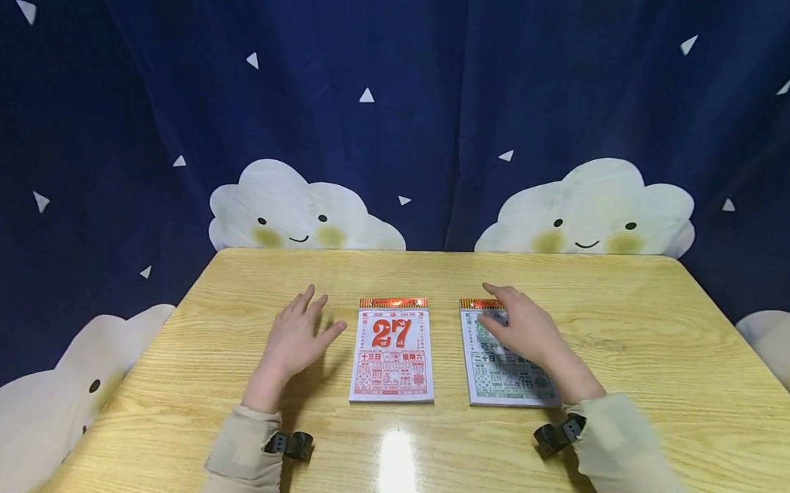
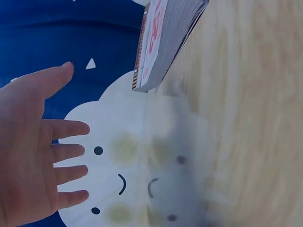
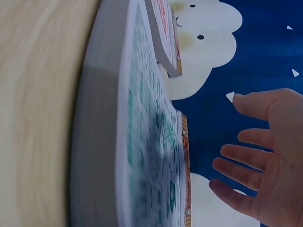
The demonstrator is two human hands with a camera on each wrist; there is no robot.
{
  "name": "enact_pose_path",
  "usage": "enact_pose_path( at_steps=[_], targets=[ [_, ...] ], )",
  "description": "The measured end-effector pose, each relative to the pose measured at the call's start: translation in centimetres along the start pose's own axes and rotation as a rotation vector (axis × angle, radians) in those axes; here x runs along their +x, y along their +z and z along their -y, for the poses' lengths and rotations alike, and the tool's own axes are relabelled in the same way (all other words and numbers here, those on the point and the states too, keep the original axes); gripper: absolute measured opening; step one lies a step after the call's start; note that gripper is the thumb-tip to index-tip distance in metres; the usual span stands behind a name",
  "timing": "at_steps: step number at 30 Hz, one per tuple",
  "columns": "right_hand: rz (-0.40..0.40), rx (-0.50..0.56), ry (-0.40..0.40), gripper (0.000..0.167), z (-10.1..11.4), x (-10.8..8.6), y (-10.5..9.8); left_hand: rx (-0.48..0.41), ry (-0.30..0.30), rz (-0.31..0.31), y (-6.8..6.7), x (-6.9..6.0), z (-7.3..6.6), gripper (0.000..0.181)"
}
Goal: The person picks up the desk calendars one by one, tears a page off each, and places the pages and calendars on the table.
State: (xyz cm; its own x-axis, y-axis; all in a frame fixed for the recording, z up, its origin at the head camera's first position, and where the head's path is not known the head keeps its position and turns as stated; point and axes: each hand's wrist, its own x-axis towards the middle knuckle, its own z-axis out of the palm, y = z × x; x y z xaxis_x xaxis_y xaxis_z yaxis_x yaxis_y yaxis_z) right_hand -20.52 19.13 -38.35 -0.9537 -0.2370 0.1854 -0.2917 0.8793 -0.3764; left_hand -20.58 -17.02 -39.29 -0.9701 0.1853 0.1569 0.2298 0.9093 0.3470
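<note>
Two thick tear-off calendars lie side by side on a wooden table. The left calendar (image 1: 392,357) is printed in red with a large 27; an orange and gold strip binds its top edge. The right calendar (image 1: 500,378) has green print, and my right hand (image 1: 529,330) hovers over it, hiding its number in the head view. In the right wrist view that hand (image 3: 270,165) has extended, spread fingers and holds nothing. My left hand (image 1: 295,343) is held above the table, left of the red calendar, apart from it, its fingers (image 2: 68,152) straight and the palm bare.
The pale wooden table (image 1: 177,403) has rounded far corners. Behind it hangs a dark blue curtain (image 1: 359,42) with white triangles and smiling clouds. A black strap with a small device (image 1: 289,444) sits on each wrist, over beige sleeves (image 1: 242,459).
</note>
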Motion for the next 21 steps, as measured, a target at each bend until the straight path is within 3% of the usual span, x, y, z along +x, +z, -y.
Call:
enact_pose_path(
  at_steps=[13,21],
  targets=[
    [0.057,0.22,0.006,0.06,2.1,-0.3,2.1,-0.068,-0.099,0.036,0.4,-0.8,-0.9,0.065],
    [0.058,0.236,0.03,0.054,2.9,-0.2,2.9,-0.114,-0.123,0.033,0.8,-1.0,-0.8,0.056]
  ],
)
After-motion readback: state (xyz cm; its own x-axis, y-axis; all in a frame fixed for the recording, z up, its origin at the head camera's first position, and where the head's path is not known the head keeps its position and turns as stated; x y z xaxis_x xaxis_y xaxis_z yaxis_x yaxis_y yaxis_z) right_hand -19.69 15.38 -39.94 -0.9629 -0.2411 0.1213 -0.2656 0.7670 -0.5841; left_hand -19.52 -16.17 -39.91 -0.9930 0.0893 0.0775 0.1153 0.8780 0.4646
